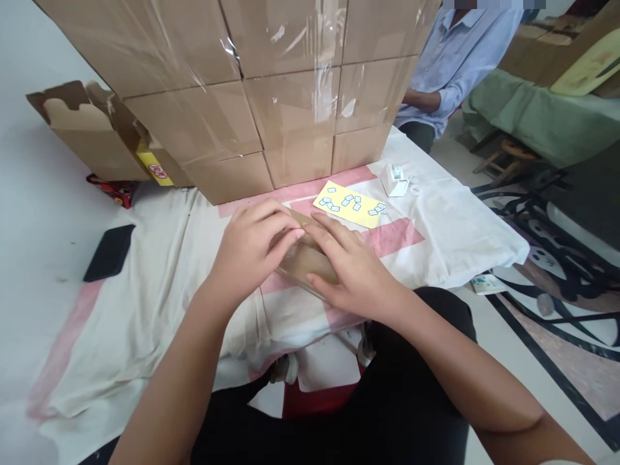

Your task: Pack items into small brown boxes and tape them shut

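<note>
My left hand and my right hand both rest on a small flat brown cardboard box lying on a white cloth with pink stripes. The left hand's fingers curl over the box's upper edge. The right hand lies flatter, its fingers pressed along the top and its thumb against the near side. Most of the box is hidden under the two hands. Just beyond it lies a yellow sheet carrying several small blue-and-white stickers.
A tall stack of taped cardboard cartons stands right behind the box. An open carton is at the back left, a black phone on the floor left, a small white dispenser at right. Another person in a blue shirt sits beyond.
</note>
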Demonstrator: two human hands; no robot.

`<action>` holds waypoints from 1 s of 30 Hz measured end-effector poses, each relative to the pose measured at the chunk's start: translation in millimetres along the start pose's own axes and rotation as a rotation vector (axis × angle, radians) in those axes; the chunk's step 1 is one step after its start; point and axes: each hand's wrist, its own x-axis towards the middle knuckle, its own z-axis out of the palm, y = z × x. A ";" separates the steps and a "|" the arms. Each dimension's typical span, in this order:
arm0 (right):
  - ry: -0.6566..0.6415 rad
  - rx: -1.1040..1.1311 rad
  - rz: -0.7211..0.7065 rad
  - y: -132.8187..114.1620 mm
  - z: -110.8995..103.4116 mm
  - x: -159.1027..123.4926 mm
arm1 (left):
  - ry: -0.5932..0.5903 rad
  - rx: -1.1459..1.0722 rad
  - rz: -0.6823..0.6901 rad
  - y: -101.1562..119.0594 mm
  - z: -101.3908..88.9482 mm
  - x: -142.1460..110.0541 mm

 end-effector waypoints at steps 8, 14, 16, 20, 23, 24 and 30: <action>-0.056 -0.005 -0.094 10.2 -6.2 -3.0 | -0.153 -0.130 0.084 -38.3 24.6 12.2; -0.067 0.009 -0.122 14.9 -5.7 1.6 | -0.164 -0.155 0.068 -54.2 45.9 15.9; -0.057 0.027 -0.119 15.0 -4.1 2.9 | -0.206 -0.141 0.012 -54.7 46.4 18.4; -0.023 0.029 -0.112 18.7 -3.6 1.8 | -0.301 -0.106 -0.201 -47.5 45.6 26.0; 0.046 -0.007 -0.033 27.6 -5.6 0.6 | -0.297 -0.059 -0.258 -38.3 49.4 31.0; 0.081 -0.016 0.006 31.5 -6.3 0.6 | -0.286 -0.055 -0.267 -35.2 51.5 32.2; 0.116 -0.107 0.077 47.6 -8.9 3.1 | -0.197 -0.020 -0.384 -21.5 64.2 38.5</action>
